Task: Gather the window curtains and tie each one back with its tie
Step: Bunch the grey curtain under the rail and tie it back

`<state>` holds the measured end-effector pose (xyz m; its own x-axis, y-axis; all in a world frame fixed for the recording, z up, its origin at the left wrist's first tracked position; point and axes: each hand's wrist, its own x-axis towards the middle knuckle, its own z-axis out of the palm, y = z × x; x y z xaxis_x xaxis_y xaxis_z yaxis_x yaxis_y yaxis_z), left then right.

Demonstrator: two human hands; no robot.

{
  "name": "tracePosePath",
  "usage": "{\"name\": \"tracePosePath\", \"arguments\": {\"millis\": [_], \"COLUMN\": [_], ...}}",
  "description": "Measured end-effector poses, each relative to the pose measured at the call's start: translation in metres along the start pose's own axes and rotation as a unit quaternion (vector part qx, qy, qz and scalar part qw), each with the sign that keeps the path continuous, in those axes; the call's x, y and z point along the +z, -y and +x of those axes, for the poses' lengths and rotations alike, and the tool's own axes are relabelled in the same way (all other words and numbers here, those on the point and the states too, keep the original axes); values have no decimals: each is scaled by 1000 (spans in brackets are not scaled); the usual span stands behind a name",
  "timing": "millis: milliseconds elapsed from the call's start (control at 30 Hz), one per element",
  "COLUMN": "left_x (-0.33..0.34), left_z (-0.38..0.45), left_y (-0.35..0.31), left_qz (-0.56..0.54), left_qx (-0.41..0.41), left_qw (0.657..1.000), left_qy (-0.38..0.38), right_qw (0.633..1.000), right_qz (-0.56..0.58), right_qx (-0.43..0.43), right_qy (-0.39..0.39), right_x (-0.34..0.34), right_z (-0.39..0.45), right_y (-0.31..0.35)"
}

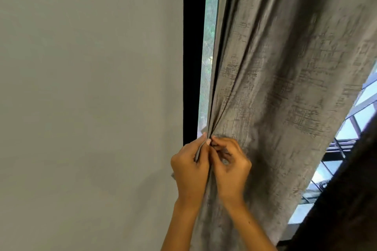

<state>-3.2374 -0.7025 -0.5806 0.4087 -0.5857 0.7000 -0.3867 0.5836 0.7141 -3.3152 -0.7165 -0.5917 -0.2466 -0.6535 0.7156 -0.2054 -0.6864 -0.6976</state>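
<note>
Both hands' fingers pinch the tie against the gathered curtain.

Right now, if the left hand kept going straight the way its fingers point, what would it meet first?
The left hand points up, gripping the tie. Going straight on, it would probably brush the gathered curtain edge, or the window frame beside it; depth is unclear.
</note>
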Motion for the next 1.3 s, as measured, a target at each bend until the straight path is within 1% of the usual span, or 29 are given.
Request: {"name": "tracePosePath", "arguments": {"millis": [100,167,233,300,333,367,400,467,500,533,567,600,667,733,767,800,867,900,933,967,1000,1033,1067,1133,1167,1200,1233,1267,1300], "left_x": [-2,1,3,4,5,5,6,8,9,9,9,9,8,8,8,9,11,13,14,16,17,18,18,16,15,14,13,13,13], "left_z": [2,6,9,12,14,14,15,13,12,10,9,8,9,10,10,10,7,5,4,2,0,-2,-3,-4,-3,-3,-2,-2,-1], "left_y": [1,-1,-3,-6,-7,-7,-6,-5,-5,-5,-5,-5,-4,-4,-4,-4,-4,-4,-4,-4,-5,-6,-7,-7,-6,-5,-5,-4,-5], "left_qz": [-44,-54,-55,-44,-35,-28,-25,-25,-25,-26,-26,-26,-25,-28,-28,-26,-19,-14,-9,-8,-9,-13,-18,-27,-31,-35,-38,-39,-37], "left_qx": [-26,-50,-56,-45,-40,-38,-40,-41,-39,-36,-34,-31,-26,-29,-31,-30,-22,-17,-13,-10,-8,-3,4,12,12,10,8,7,3], "left_qw": [998,997,997,998,999,999,999,999,999,999,999,999,999,999,999,999,1000,1000,1000,1000,1000,1000,1000,1000,999,999,999,999,999], "left_qy": [25,17,5,2,1,0,-1,1,2,2,2,1,2,7,8,7,0,-5,-9,-11,-9,-4,3,12,12,12,15,20,25], "right_qw": [995,988,978,974,980,989,994,982,973,966,963,968,981,979,981,987,996,991,985,980,983,991,997,998,998,997,993,987,984], "right_qz": [74,107,131,114,74,7,-67,-180,-209,-228,-232,-209,-86,30,49,45,-57,-119,-159,-186,-176,-135,-78,-17,-12,-22,-92,-136,-146], "right_qx": [50,85,132,138,116,82,45,-4,1,23,57,96,172,201,188,155,56,13,-17,-33,-27,0,24,54,52,55,13,-19,-38], "right_qy": [42,69,95,138,145,122,73,-55,-98,-120,-121,-103,-35,5,17,17,-31,-59,-66,-56,-29,-2,10,20,36,57,79,84,94], "right_x": [-5,-8,-11,-17,-22,-26,-29,-35,-37,-41,-44,-48,-52,-52,-49,-46,-38,-35,-31,-27,-23,-19,-15,-12,-13,-13,-14,-15,-16], "right_z": [1,0,3,9,10,12,13,17,20,24,30,35,39,41,40,39,31,25,17,9,2,-3,-5,-6,-4,-4,-5,-6,-6], "right_y": [-3,-2,1,3,4,4,3,1,0,-3,-7,-13,-18,-21,-21,-20,-16,-16,-13,-12,-9,-6,-1,0,0,0,-2,-6,-8]}}
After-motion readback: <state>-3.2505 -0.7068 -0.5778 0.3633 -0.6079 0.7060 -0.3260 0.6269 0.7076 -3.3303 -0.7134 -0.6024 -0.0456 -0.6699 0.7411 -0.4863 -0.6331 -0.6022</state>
